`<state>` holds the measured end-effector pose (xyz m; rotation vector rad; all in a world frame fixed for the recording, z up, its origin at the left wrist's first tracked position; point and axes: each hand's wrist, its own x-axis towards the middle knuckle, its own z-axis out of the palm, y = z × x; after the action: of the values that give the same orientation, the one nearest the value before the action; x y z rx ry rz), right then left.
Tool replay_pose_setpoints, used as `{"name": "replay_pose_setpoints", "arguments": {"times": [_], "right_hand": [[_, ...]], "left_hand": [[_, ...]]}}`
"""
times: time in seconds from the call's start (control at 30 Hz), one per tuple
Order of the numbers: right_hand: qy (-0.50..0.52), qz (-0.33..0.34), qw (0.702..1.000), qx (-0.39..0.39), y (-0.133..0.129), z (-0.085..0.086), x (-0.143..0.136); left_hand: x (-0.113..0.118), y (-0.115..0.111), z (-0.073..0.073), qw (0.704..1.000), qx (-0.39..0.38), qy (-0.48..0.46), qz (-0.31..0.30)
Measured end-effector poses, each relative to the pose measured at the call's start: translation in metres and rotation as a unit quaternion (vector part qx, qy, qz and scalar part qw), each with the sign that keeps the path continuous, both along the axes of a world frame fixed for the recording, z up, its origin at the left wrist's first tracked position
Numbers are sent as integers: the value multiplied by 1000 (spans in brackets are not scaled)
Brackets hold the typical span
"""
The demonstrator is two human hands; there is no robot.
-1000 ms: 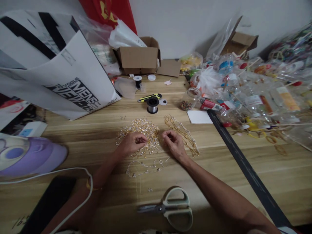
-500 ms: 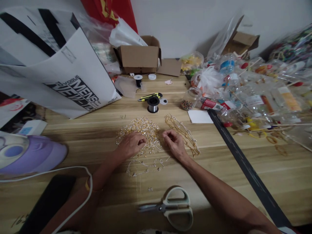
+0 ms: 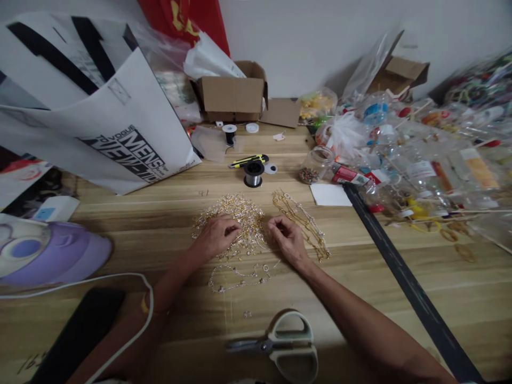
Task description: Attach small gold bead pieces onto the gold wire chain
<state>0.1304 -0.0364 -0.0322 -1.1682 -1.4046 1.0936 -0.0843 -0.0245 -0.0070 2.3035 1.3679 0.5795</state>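
Observation:
A loose pile of gold and silver beads and findings (image 3: 240, 210) lies on the wooden table. My left hand (image 3: 218, 234) rests over the pile's lower left, fingers curled toward the thumb. At the pile's right edge my right hand (image 3: 287, 237) is closed in a pinch. Anything between the fingertips of either hand is too small to make out. Just beyond my right hand lie gold and silver chains (image 3: 306, 224). Closer to me, a silver beaded chain (image 3: 236, 288) forms a loose curve. Below it are a few tiny silver pieces (image 3: 247, 314) and pale-handled scissors (image 3: 290, 344).
A wire spool (image 3: 253, 175) and a yellow-black cutter (image 3: 248, 160) lie behind the pile. Right of them stand a jar of beads (image 3: 316, 164) and heaped plastic bottles (image 3: 420, 160). At left are a large paper bag (image 3: 120, 133), a purple device (image 3: 76, 253) and a white cable (image 3: 150, 298).
The whole view has shifted slightly, so things appear a little farther right and lower. Both hands keep nearly the same pose and place over the table.

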Motion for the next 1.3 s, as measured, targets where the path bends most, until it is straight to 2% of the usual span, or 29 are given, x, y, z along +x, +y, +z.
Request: {"name": "replay_pose_setpoints", "arguments": {"times": [0.23,0.5,1.07,1.3], "right_hand": [[3,7,1000,2,1,-2,0],[1,15,1000,13,0,-1,1],[-5,6,1000,15,0,3,-1],[-2,8,1000,12,0,2,-1]], "left_hand": [[9,-6,-5,998,29,11,-58],[12,-10,-11,989,99,66,-86],[11,-10,-6,989,96,71,-90],[6,-6,-6,996,50,13,-76]]}}
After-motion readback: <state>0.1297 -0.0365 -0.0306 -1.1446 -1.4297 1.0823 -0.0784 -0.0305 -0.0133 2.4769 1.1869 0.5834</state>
